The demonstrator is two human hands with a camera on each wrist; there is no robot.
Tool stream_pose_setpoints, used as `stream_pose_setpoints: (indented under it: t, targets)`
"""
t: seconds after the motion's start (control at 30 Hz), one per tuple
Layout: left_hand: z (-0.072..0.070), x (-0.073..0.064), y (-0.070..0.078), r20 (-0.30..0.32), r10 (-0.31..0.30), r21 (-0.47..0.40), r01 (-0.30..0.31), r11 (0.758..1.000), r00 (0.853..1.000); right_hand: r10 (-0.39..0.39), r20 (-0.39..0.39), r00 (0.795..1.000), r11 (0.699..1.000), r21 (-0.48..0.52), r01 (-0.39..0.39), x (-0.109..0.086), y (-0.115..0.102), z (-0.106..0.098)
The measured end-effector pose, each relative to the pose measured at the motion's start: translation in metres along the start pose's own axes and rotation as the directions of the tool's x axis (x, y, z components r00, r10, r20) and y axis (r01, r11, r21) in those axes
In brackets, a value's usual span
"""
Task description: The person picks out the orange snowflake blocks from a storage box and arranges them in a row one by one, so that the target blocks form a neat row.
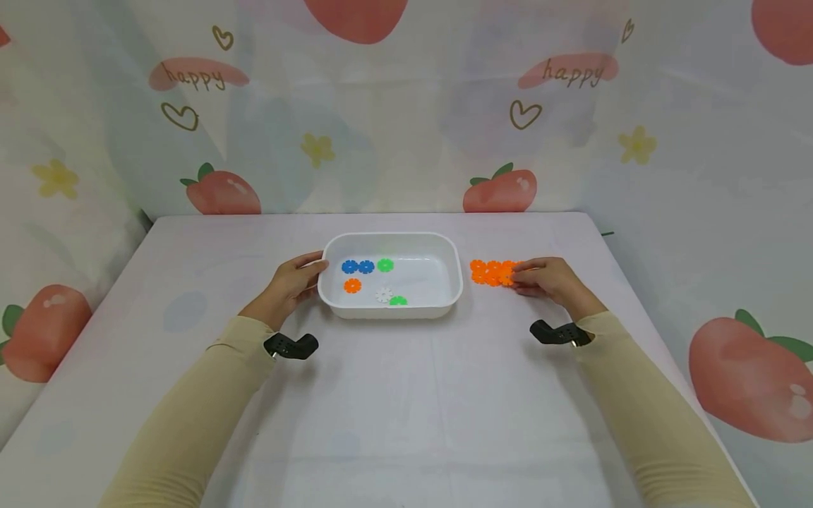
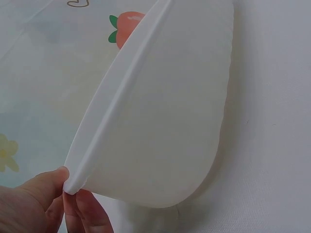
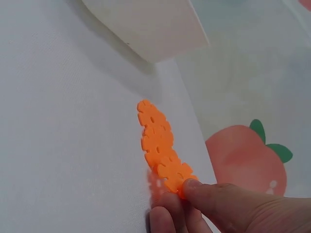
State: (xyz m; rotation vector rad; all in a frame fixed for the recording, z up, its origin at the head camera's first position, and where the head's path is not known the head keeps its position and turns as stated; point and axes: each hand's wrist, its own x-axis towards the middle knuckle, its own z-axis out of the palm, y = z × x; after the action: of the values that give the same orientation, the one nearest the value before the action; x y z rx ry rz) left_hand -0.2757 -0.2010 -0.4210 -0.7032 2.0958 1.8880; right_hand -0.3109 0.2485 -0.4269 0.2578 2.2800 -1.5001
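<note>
My left hand pinches the left rim of a white plastic tray, thumb on top and fingers beneath, as the left wrist view also shows. Inside the tray lie two blue notched discs, green discs, an orange disc and a clear white one. To the right of the tray, my right hand pinches the near end of a joined cluster of orange notched discs between thumb and fingers. The far end of the cluster points toward the tray and is apart from it.
A white cloth covers the table. Patterned curtains with peaches and flowers hang behind it and at both sides. Each wrist wears a black strap.
</note>
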Motion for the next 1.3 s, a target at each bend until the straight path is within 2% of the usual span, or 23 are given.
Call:
stream_pose_setpoints:
  t: [0.23,0.47,0.67,0.9,1.13,1.3]
  targets:
    - [0.0,0.0,-0.001,-0.005,-0.004,-0.008,0.004,1.0,1.0,-0.013,-0.011,1.0,1.0,-0.012,0.013,0.001,0.002,0.0]
    - [0.001,0.0,0.0,-0.017,-0.008,-0.003,0.008,1.0,1.0,-0.034,-0.1,0.994,0.99,-0.14,0.02,0.004,0.002,0.004]
    - [0.001,0.0,0.0,-0.018,-0.01,0.002,0.01,1.0,1.0,-0.032,-0.141,0.99,0.976,-0.22,0.0,0.005,0.001,0.005]
    - [0.001,0.0,0.0,-0.019,-0.017,0.006,0.018,1.0,1.0,-0.038,-0.145,0.989,0.976,-0.22,0.005,0.003,0.001,0.002]
    - [0.0,0.0,-0.001,-0.012,-0.009,0.0,0.009,1.0,1.0,-0.09,-0.164,0.982,0.955,-0.295,0.039,0.0,-0.009,0.002]
    - [0.0,0.001,-0.001,-0.005,-0.006,-0.004,0.006,1.0,1.0,-0.11,-0.128,0.986,0.966,-0.248,0.076,0.002,-0.025,0.009]
